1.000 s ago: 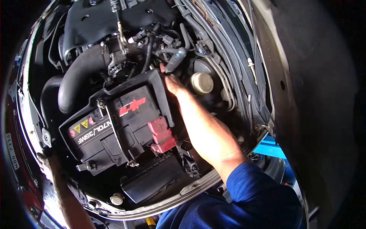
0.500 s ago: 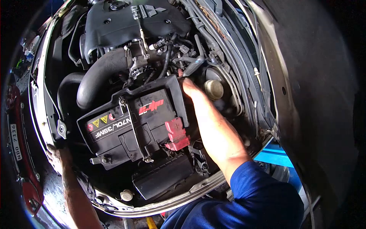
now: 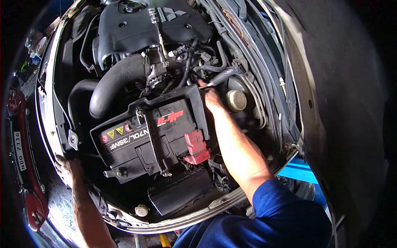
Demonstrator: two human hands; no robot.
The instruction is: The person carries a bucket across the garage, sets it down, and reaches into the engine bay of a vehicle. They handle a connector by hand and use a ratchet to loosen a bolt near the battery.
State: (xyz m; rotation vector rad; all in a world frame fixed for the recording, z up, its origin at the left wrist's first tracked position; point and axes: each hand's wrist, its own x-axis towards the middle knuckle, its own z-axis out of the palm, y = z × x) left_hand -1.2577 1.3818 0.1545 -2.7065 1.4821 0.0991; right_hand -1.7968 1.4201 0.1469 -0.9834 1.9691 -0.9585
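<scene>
My left hand [image 3: 66, 170] rests on the front edge of the car body, its fingers lying over the edge and holding nothing visible. Behind the battery [image 3: 142, 140], my right hand [image 3: 211, 99] reaches down between the black battery tray [image 3: 200, 109] and the round pale reservoir cap [image 3: 236, 100]. A blurred metal tool [image 3: 223, 77] sticks out from its fingertips, which are partly hidden. A metal bar crosses the battery top, and a red terminal cover [image 3: 197, 147] sits on its right side.
The engine cover [image 3: 153, 27] and a thick black intake hose [image 3: 113, 84] lie beyond the battery. Nearer is a black box [image 3: 180, 192]. The raised bonnet [image 3: 343, 107] stands at the right. A red car part with a plate [image 3: 19, 151] is at the far left.
The metal tool at my right hand has swung, its outer end now further right and lower. The whole view has shifted slightly; my left hand stays on the car's edge.
</scene>
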